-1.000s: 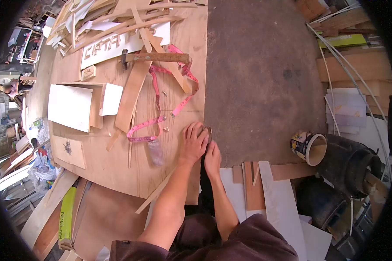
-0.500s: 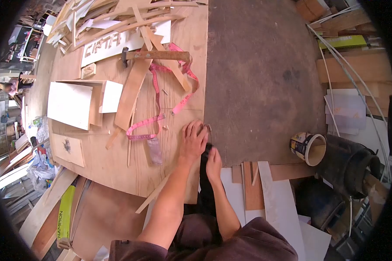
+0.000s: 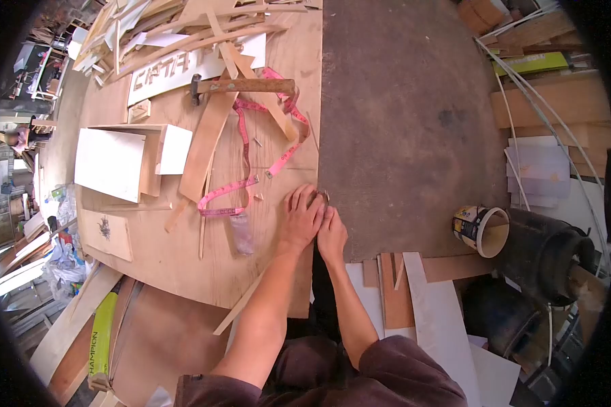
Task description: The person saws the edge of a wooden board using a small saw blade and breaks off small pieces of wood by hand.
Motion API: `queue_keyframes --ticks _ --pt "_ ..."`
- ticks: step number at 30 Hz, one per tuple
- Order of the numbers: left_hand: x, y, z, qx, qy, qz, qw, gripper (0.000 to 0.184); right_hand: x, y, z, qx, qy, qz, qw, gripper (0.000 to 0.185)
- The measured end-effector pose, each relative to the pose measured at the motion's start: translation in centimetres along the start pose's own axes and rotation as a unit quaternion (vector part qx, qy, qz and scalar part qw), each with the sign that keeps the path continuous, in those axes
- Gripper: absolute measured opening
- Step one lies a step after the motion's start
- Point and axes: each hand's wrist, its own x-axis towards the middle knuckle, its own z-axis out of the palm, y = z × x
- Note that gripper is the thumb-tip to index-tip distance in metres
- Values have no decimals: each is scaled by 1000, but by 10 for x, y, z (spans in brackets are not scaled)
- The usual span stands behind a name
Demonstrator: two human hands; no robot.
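At the right edge of the wooden tabletop (image 3: pixel 278 271), my left hand (image 3: pixel 301 218) rests with its fingers bent close together. My right hand (image 3: pixel 332 234) is closed just beside it, thumb up, touching or nearly touching the left fingers. A small shiny metal piece (image 3: pixel 327 197) shows at the fingertips; its kind is too small to tell, and whatever lies between the fingers is hidden. On the table to the left, a pink measuring tape (image 3: pixel 227 186) lies in loops. Beyond it, a hammer (image 3: pixel 244 86) with a wooden handle lies across thin wood strips (image 3: pixel 207 149).
A white-faced box (image 3: pixel 110 163) stands on the table's left half. Offcuts (image 3: pixel 183 34) are heaped at the back, near a board with cut letters (image 3: pixel 166 74). Right of the table are bare floor (image 3: pixel 407 136), a bucket (image 3: pixel 480 230) and a black container (image 3: pixel 550 258).
My right hand has moved up to meet my left hand at the table edge. The left hand has stayed nearly in place. Tape and hammer lie as before.
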Motion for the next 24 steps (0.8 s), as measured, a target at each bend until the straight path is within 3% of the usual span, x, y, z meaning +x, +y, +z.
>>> queue_keyframes --ticks 5,9,12,15,18,21,24 --pt "1 0 5 -35 -3 -10 999 28 -64 68 7 -108 2 5 994 39" --pt "3 2 5 -32 21 -3 999 23 -14 19 10 -119 72 -68 988 33" --pt "0 -3 3 -42 -10 -14 999 29 -2 12 10 -143 57 -58 986 29" --pt "0 -1 7 -39 -3 -12 999 28 -57 47 3 -138 46 -14 989 38" --pt "-2 0 6 -29 -5 -9 1000 27 -64 54 15 -160 6 -5 987 39" --pt "5 -3 5 -29 -9 -33 999 28 -55 67 30 -129 32 -34 991 28" --pt "-3 1 1 -18 -4 -25 1000 28 -56 63 7 -117 36 -27 992 32"
